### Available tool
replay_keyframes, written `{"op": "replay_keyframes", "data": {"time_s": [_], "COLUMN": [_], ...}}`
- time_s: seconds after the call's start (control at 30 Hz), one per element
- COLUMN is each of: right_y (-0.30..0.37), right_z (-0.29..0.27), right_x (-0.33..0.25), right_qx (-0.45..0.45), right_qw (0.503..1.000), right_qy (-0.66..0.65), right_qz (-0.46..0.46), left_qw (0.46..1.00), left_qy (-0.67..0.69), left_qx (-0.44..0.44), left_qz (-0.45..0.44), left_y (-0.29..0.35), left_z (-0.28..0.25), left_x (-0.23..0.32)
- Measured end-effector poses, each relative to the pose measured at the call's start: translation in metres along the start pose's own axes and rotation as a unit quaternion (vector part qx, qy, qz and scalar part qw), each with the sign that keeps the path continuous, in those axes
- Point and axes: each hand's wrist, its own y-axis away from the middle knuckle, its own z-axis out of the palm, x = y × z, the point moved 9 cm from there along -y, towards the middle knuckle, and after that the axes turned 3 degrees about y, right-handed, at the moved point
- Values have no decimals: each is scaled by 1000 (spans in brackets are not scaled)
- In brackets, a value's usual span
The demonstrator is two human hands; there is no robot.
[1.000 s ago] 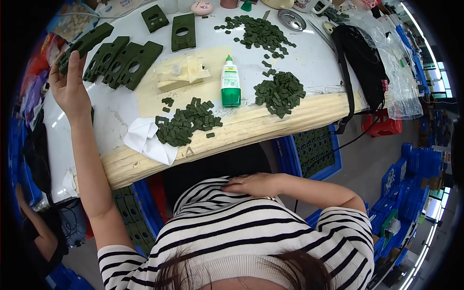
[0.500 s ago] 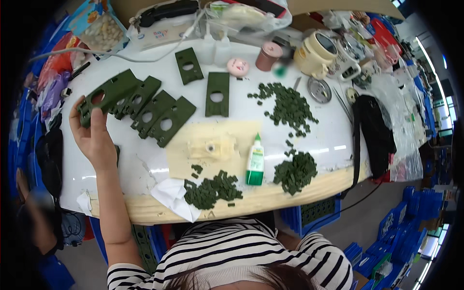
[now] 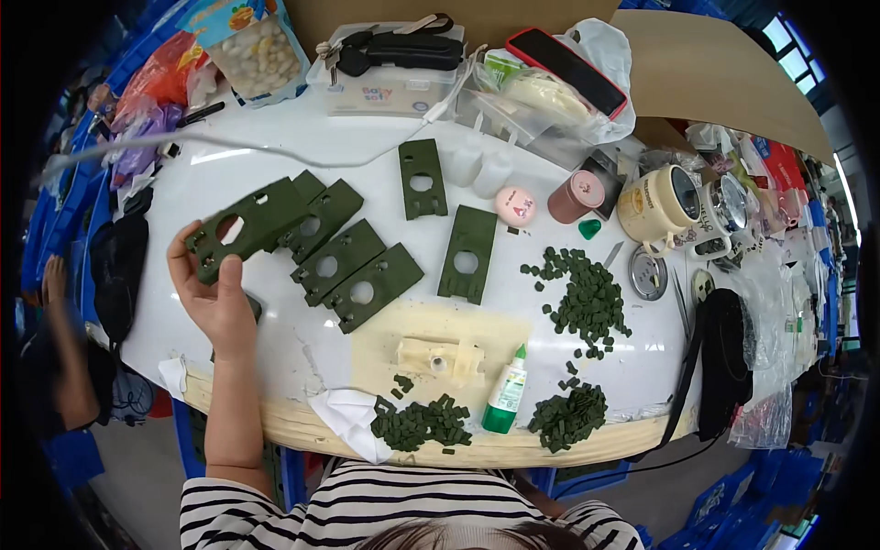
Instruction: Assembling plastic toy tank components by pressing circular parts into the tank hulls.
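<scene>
At the left of the table my left hand grips one end of a dark green plastic part with a large hole, thumb in front and fingers behind. The part is tilted, its far end over a row of similar green parts that overlap one another. Two more, a plate and a shorter plate, lie apart to the right. My right hand is out of view. Near the table's front, a cream-coloured block rests on a pale yellow sheet, beside a green-and-white glue bottle.
Small dark green pieces lie in a near-left pile, a near-right pile and a larger pile. A white cloth sits at the front edge. A pink jar, a cream mug and a black bag stand right.
My view has tilted upward, so the table sits lower in the picture and more of its back shows. My left hand keeps its grip on the green part.
</scene>
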Motion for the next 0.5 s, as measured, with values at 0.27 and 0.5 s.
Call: {"op": "replay_keyframes", "data": {"time_s": [0.27,0.5], "right_y": [-15,28], "right_z": [-42,-136], "right_x": [-46,-119], "right_qx": [85,180], "right_qw": [984,894], "right_qy": [39,81], "right_qz": [-155,-402], "left_qw": [992,994], "left_qy": [-6,12], "left_qx": [-34,-101], "left_qz": [119,24], "left_y": [3,-6], "left_z": [20,30], "left_x": [41,17]}}
